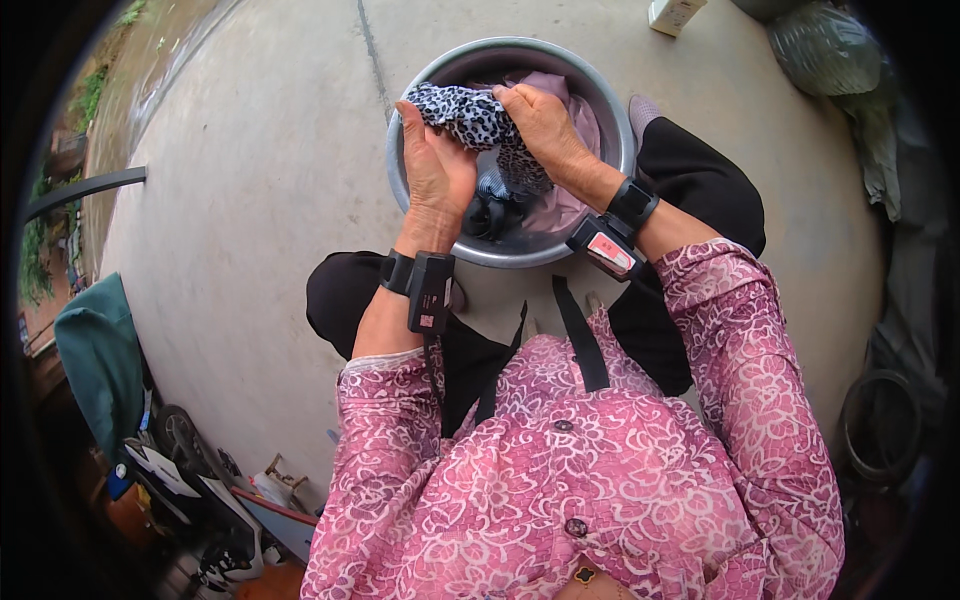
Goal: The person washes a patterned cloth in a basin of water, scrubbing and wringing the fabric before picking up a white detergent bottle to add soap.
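A leopard-print cloth (469, 116), white with black spots, is bunched between my two hands over a round metal basin (510, 259). My left hand (435, 165) holds its left end, thumb up and palm turned toward the cloth. The right end is gripped by my right hand (544, 127), and a darker wet part of the cloth hangs down into the basin. Pink fabric (551, 214) lies along the basin's right side. Near the bottom are a black cloth (495, 217) and a small striped piece (493, 184), partly covered.
The basin stands on a concrete floor (255, 187) between my knees. A white box (675, 15) is beyond it, with a clear plastic bag (825, 49) at the far right. At lower left stands a scooter (202, 480) beside a green cover (101, 360). A dark round container (881, 427) is at right.
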`<state>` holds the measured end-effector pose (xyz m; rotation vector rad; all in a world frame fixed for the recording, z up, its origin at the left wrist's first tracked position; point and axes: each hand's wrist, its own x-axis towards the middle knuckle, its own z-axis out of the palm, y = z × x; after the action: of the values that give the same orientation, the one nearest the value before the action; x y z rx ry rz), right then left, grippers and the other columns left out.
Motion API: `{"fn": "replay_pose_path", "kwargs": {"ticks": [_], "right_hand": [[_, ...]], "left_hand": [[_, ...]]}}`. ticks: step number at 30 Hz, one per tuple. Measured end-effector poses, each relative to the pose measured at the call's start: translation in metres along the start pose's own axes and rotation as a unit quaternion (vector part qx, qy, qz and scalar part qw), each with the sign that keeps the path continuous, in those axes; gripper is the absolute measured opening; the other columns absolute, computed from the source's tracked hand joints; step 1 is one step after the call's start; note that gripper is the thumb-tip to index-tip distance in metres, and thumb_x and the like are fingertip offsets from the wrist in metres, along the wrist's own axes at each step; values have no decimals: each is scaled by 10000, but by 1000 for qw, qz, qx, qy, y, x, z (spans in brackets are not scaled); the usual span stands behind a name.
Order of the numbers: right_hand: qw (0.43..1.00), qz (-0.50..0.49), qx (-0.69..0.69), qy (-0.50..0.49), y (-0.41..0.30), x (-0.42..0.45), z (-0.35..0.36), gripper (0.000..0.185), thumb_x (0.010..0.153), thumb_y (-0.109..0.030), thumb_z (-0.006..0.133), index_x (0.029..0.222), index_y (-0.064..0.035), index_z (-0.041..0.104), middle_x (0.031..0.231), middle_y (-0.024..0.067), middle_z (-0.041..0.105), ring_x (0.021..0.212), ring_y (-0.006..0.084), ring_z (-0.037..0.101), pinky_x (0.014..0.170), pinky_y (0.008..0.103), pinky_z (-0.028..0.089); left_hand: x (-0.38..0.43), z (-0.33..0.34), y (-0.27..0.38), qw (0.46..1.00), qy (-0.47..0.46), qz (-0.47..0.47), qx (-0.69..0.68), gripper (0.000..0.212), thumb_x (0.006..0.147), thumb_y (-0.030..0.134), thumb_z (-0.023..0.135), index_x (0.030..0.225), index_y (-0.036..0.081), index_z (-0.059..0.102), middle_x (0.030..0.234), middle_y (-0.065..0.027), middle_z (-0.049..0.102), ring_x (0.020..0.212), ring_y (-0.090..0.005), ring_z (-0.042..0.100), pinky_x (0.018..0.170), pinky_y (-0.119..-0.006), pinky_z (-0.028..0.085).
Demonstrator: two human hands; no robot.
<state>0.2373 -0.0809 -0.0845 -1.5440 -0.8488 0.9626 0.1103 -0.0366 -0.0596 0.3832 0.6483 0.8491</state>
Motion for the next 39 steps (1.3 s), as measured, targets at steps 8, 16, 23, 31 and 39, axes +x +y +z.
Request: {"fn": "replay_pose_path", "kwargs": {"ticks": [8,16,23,31,39], "right_hand": [[987,-87,-33,-128,-28,-10,9,284,812,-242,536,921,12,605,824,143,631,769,216,600,705,310,457],[984,-129,-83,-85,-8,-32,-3,399,702,-147,603,1075,-15,554,1017,173,596,972,291,569,852,346,435],[939,-168,-228,-194,51,-27,-8,737,588,-224,735,1248,-94,433,1249,165,449,1126,355,453,952,363,371],[965,66,19,-253,24,-29,-7,297,729,1,601,1021,-29,556,881,48,601,838,136,553,777,259,432],[959,-112,-100,-241,-29,-50,14,411,735,-166,693,1081,-41,508,919,72,572,830,146,566,721,275,457]], "left_hand": [[-8,-18,-22,991,0,-49,126,641,795,646,471,1130,102,507,1086,-25,554,1025,-161,505,863,-318,381],[11,-34,-5,992,79,3,97,210,854,149,519,982,-18,525,821,-103,613,777,-234,599,734,-347,490],[-1,-9,7,979,188,-64,36,203,866,170,486,931,-21,509,754,-110,595,706,-255,588,734,-392,513],[22,-53,16,986,152,-46,-56,148,832,126,591,900,22,511,731,-111,577,621,-241,581,598,-365,531],[24,-84,-8,969,217,-68,99,206,874,253,527,928,55,539,821,-90,610,748,-244,618,631,-410,533]]}}
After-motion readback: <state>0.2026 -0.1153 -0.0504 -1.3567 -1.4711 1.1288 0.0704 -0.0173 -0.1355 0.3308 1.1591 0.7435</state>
